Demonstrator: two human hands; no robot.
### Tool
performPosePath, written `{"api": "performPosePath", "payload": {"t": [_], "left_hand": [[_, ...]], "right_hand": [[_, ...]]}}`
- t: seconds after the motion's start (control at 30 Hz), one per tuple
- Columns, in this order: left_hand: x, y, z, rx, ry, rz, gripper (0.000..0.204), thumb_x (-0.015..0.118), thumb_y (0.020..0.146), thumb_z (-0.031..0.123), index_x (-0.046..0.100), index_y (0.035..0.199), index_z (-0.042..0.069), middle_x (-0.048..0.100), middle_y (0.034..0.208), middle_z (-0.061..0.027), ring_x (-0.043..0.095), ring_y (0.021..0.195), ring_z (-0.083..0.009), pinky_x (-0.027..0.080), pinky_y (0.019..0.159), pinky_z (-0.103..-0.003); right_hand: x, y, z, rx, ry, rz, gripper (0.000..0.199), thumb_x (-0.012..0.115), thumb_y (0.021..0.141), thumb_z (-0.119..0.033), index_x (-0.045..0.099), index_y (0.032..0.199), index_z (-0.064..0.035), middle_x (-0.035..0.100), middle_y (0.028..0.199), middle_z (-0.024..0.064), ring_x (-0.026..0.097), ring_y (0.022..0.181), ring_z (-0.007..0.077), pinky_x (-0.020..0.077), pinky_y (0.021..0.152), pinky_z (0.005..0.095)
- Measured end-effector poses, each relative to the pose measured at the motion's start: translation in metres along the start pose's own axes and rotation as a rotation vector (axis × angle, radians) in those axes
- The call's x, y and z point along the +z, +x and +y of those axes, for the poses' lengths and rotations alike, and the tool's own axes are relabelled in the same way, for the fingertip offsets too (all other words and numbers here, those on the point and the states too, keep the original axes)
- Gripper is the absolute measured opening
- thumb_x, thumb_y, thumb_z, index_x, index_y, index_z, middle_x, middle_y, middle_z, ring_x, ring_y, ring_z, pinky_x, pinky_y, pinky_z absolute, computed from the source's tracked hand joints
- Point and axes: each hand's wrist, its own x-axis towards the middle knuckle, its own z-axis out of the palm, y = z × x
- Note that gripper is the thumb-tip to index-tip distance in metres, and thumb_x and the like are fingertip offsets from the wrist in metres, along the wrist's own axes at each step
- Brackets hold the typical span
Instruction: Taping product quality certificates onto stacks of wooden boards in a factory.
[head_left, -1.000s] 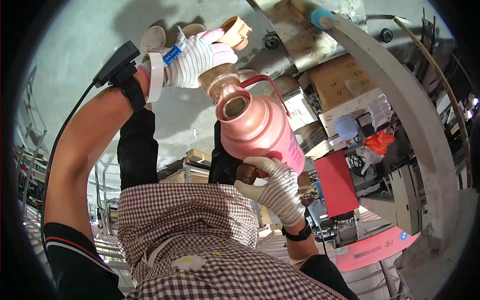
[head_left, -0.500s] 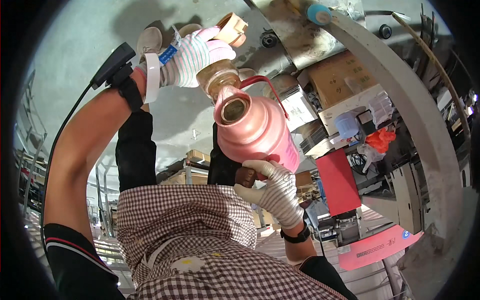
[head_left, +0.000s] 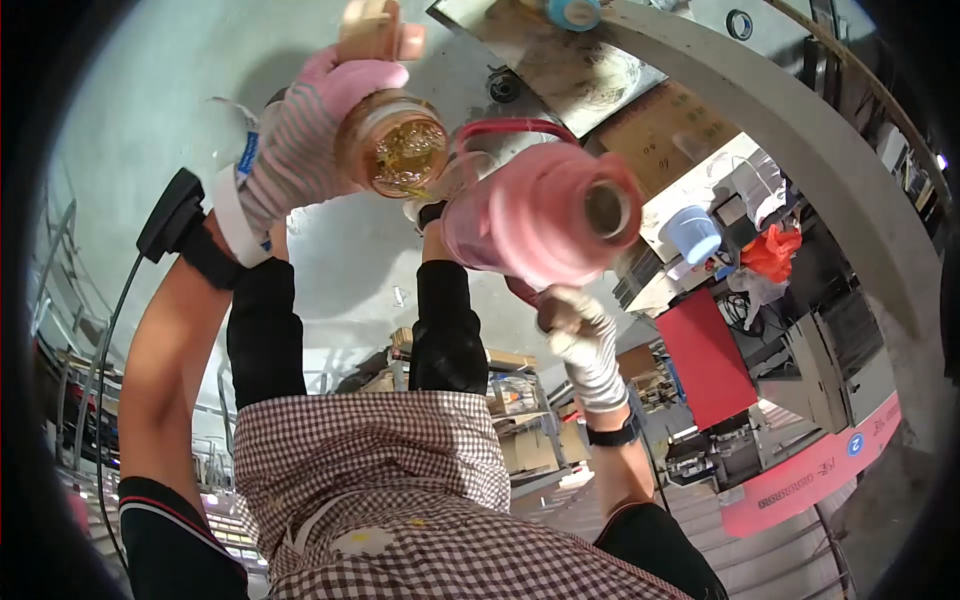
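My left hand, in a pink striped glove, holds a round glass jar with amber contents, its open mouth toward me. A tan cork-like stopper sticks out past the same hand's fingers. My right hand, in a white glove, grips a pink vacuum flask from below. The flask lies tipped sideways: its red-handled neck end meets the jar's rim, and its other round end faces right. I cannot tell whether liquid is flowing between them.
Below are my checked shirt, black trouser legs and grey concrete floor. A black device with a cable is strapped to my left wrist. A stained metal plate, a curved grey beam, a red panel and a blue bucket lie to the right.
The flask has tipped from nearly upright to lying sideways with its neck against the jar. The jar has come nearer and turned its mouth toward me.
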Motion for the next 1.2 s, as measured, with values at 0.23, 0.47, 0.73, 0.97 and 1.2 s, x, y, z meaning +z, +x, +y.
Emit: {"api": "performPosePath", "payload": {"t": [0.23, 0.47, 0.73, 0.97, 1.2], "left_hand": [[-0.006, 0.008, 0.021, 0.011, 0.164, 0.006, 0.085, 0.096, 0.051, 0.016, 0.059, 0.126, 0.016, 0.063, 0.121, -0.0114, 0.061, 0.108, -0.0311, 0.054, 0.092, -0.039], [0.008, -0.002, 0.035, -0.105, -0.003, -0.022, 0.080, 0.094, 0.055, 0.010, 0.057, 0.126, 0.014, 0.061, 0.127, -0.0132, 0.063, 0.106, -0.0305, 0.053, 0.092, -0.037], [0.031, -0.006, 0.040, -0.055, -0.057, -0.084, 0.086, 0.091, 0.059, 0.004, 0.053, 0.135, 0.011, 0.055, 0.121, -0.0116, 0.058, 0.110, -0.0267, 0.048, 0.097, -0.037], [0.030, -0.017, 0.046, -0.112, 0.091, -0.152, 0.087, 0.092, 0.059, 0.007, 0.052, 0.136, 0.013, 0.058, 0.128, -0.0082, 0.055, 0.115, -0.0284, 0.046, 0.101, -0.038], [0.025, -0.016, 0.069, -0.051, -0.018, -0.086, 0.093, 0.094, 0.056, 0.011, 0.050, 0.138, 0.014, 0.060, 0.128, -0.0063, 0.054, 0.115, -0.0297, 0.044, 0.102, -0.041]], "right_hand": [[-0.078, 0.066, -0.004, -0.184, 0.357, 0.166, 0.042, 0.065, 0.095, -0.031, 0.058, 0.129, -0.0080, 0.067, 0.109, 0.0108, 0.065, 0.106, 0.0261, 0.0611, 0.087, 0.0499], [-0.129, 0.171, -0.008, -0.497, 0.403, 0.332, 0.053, 0.075, 0.086, -0.042, 0.056, 0.128, -0.0143, 0.062, 0.111, 0.0075, 0.062, 0.106, 0.0251, 0.0585, 0.088, 0.0609], [-0.125, 0.229, 0.039, -0.703, 0.433, 0.475, 0.068, 0.081, 0.078, -0.032, 0.053, 0.135, -0.0098, 0.058, 0.123, 0.0080, 0.057, 0.116, 0.0293, 0.0563, 0.086, 0.0530], [-0.112, 0.187, 0.048, -0.496, 0.385, 0.481, 0.050, 0.079, 0.084, -0.022, 0.062, 0.128, -0.0039, 0.063, 0.120, 0.0063, 0.060, 0.110, 0.0191, 0.0499, 0.098, 0.0395], [-0.145, 0.109, -0.035, -0.591, -0.096, 0.826, 0.034, 0.079, 0.087, -0.007, 0.061, 0.114, 0.0010, 0.068, 0.104, 0.0053, 0.063, 0.096, 0.0153, 0.0507, 0.087, 0.0283]]}}
